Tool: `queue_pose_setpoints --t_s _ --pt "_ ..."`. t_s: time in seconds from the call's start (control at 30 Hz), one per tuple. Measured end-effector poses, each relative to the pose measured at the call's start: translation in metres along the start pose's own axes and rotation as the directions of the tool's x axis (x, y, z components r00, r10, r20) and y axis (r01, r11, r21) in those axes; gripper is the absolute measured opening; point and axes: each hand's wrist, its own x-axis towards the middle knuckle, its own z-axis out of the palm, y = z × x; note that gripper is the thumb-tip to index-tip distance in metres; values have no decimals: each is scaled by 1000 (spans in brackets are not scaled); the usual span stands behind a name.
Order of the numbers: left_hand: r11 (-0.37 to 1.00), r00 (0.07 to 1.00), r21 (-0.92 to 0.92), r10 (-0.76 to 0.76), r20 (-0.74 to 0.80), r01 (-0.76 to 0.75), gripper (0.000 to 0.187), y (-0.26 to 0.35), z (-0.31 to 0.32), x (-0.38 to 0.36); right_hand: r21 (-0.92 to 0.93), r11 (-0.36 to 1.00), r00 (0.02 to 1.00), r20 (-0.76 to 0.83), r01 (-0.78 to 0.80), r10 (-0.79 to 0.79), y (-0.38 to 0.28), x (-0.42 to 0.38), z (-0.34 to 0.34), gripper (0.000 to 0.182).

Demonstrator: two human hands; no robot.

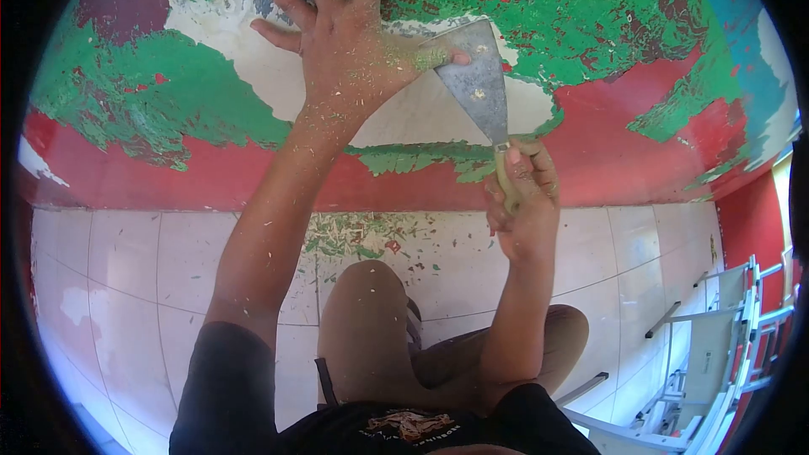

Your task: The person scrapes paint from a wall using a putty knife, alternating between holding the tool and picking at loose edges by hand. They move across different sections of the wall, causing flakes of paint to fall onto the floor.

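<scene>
Writing: only a print on the black shirt [410, 425] at bottom centre, too blurred to read. One scraper [480, 88], two hands. Right hand [524, 202] at centre right is fisted around the scraper's handle, blade pointing up against the wall [590, 25] of peeling green and red paint. Left hand [345, 42] at top centre lies flat, fingers spread on the wall, thumb tip touching the blade's upper edge. Paint chips [354, 236] litter the tiled floor [126, 286]. One white desk frame [716, 354], lower right.
</scene>
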Motion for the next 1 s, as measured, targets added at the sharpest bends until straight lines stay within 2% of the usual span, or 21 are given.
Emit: queue_pose_setpoints --t_s 0.1,0.2,0.27,0.33,0.37,0.43,0.5,0.57,0.67,0.77,0.87,0.9,0.97,1.0 --pt "999 1000 44 -5 -15 6 136 2 2 1 5 1000 999 52 -9 9 -1 4 1 21" --pt "998 1000 58 -8 -19 9 137 1 3 2 -107 993 998 -43 -53 48 -20 9 -2 21" --pt "998 1000 58 -13 -15 14 137 0 5 0 -275 961 999 36 13 -3 -29 16 -12 22" --pt "998 997 -59 27 -67 -31 138 -2 7 0 -342 939 998 64 31 -10 -41 15 -13 22" --pt "998 997 -61 31 -70 -35 138 0 5 0 -397 916 995 97 51 -13 -45 15 -13 22" --pt "1000 1000 3 -24 -8 24 139 4 1 0 -349 933 989 142 83 -35 -33 22 -20 22" --pt "999 1000 -31 -11 -27 10 140 5 3 -1 -297 947 979 193 123 -67 -19 26 -22 21" --pt "998 999 -58 5 -42 -7 140 6 4 -2 -131 990 978 209 53 -25 -7 23 -15 19" --pt "1000 999 15 -9 -35 9 141 8 3 -1 -122 984 980 165 130 -109 9 20 -10 18" --pt "1000 1000 5 -23 -6 23 140 8 2 0 -89 994 987 148 67 -54 5 17 -12 21" --pt "1000 1000 5 -11 1 11 140 8 2 -1 -173 984 996 79 43 -30 -9 19 -5 22" --pt "1000 1000 20 -13 -11 14 138 8 3 0 -174 984 997 77 43 -30 -17 23 -8 22" --pt "999 1000 32 -17 -17 17 136 6 5 -1 -330 944 993 119 20 20 -37 32 -16 23" --pt "1000 999 -17 7 -35 -8 133 4 5 -2 -336 942 993 115 17 24 -44 30 -6 23"
